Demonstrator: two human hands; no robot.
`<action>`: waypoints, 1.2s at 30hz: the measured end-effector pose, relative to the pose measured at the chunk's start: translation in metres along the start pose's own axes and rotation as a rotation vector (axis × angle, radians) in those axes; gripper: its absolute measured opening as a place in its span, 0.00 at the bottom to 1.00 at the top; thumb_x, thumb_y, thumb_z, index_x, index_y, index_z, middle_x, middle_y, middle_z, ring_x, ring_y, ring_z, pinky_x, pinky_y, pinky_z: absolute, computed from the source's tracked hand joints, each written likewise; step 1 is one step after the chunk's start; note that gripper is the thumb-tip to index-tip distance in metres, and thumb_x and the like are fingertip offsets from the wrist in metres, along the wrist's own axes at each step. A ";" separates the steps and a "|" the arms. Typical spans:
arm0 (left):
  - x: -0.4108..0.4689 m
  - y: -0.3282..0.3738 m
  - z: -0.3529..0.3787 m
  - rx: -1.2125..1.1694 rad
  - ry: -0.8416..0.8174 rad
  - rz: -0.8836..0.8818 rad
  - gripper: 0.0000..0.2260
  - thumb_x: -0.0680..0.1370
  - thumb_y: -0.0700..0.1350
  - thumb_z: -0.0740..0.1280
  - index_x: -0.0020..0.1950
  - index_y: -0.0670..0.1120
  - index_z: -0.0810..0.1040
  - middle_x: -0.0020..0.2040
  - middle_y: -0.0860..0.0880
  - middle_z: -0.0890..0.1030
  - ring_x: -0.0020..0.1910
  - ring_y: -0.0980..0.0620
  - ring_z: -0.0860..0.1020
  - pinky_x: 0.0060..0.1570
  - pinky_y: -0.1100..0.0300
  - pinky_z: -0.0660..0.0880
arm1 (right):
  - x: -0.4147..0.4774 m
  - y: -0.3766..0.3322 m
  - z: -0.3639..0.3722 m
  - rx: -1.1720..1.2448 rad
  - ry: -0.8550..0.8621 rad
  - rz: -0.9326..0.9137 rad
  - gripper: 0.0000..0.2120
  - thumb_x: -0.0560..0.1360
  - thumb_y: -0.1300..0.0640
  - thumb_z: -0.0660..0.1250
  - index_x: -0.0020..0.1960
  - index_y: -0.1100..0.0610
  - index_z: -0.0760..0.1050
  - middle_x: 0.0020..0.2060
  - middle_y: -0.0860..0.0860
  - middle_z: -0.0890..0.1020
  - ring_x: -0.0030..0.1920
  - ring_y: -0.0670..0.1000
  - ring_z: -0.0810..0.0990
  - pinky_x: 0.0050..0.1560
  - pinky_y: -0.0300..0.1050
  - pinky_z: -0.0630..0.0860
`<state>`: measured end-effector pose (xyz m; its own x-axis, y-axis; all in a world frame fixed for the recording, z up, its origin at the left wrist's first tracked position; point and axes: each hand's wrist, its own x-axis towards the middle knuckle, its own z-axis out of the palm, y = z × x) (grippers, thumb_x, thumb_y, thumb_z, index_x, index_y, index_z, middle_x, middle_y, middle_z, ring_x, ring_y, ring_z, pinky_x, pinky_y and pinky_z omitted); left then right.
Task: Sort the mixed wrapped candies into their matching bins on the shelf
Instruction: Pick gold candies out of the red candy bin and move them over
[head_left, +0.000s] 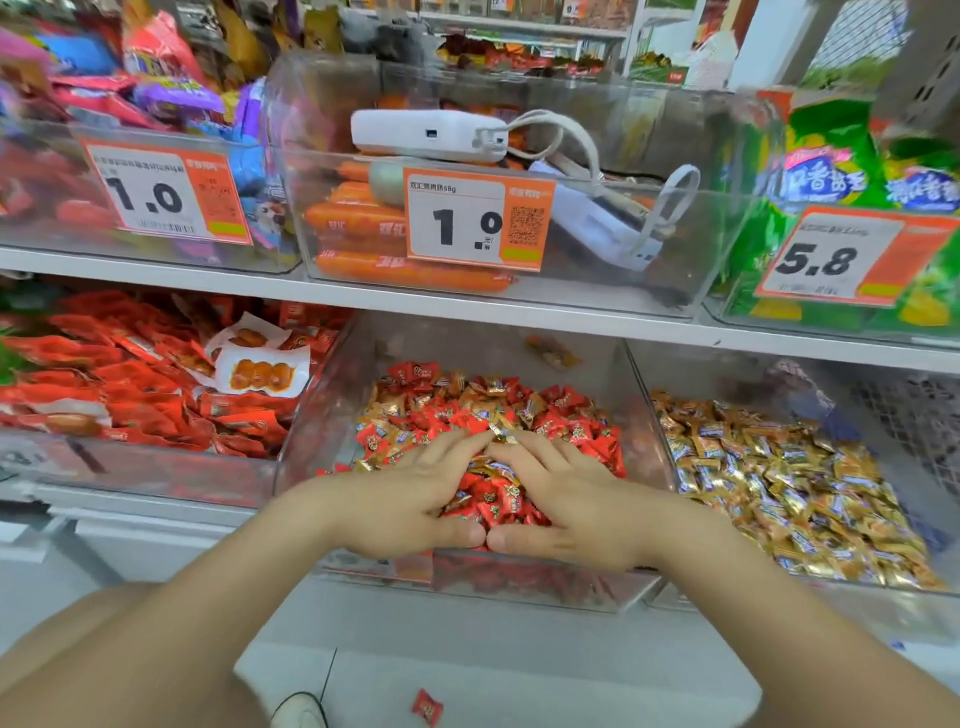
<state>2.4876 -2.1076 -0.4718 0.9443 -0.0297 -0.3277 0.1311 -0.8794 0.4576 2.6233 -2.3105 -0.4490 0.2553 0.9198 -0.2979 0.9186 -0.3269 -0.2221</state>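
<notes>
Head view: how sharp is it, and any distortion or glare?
Head view: even store light, no hard shadows or strong glare; shelf edge runs slanted, forearms stretched by the wide lens; left hand, right hand and mixed candies fairly sharp; left price tag and upper-left packets smeared.

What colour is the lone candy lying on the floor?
The floor candy is red; the head view shows it.

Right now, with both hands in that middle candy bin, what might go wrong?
Candies could slip between the left hand and right hand and spill past the bin's front wall; one red candy already lies on the floor. The heap mixes red and gold wrappers, so a scoop might carry red ones into the gold candies next door.
</notes>
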 end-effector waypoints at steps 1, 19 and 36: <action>0.004 -0.001 0.001 0.019 -0.005 -0.011 0.45 0.81 0.66 0.65 0.81 0.63 0.31 0.83 0.58 0.34 0.84 0.48 0.37 0.82 0.43 0.48 | 0.006 0.002 0.000 -0.036 -0.007 0.000 0.43 0.79 0.26 0.58 0.83 0.41 0.41 0.84 0.50 0.47 0.82 0.60 0.52 0.80 0.59 0.53; -0.031 -0.003 -0.029 0.003 0.413 -0.066 0.26 0.60 0.58 0.87 0.49 0.59 0.75 0.49 0.59 0.77 0.46 0.60 0.77 0.48 0.54 0.79 | 0.005 0.011 -0.018 0.224 0.231 0.022 0.26 0.72 0.40 0.62 0.70 0.34 0.76 0.82 0.43 0.60 0.84 0.48 0.51 0.82 0.62 0.49; -0.022 0.007 -0.029 0.122 0.356 0.000 0.13 0.74 0.51 0.80 0.58 0.59 0.86 0.51 0.61 0.78 0.39 0.68 0.75 0.46 0.65 0.73 | 0.012 0.010 -0.024 0.275 0.680 0.075 0.27 0.84 0.40 0.55 0.34 0.56 0.70 0.26 0.54 0.74 0.29 0.53 0.73 0.34 0.54 0.75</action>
<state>2.4771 -2.0995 -0.4370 0.9929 0.1187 -0.0106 0.1150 -0.9302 0.3487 2.6425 -2.2974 -0.4324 0.5275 0.7946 0.3005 0.8051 -0.3546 -0.4755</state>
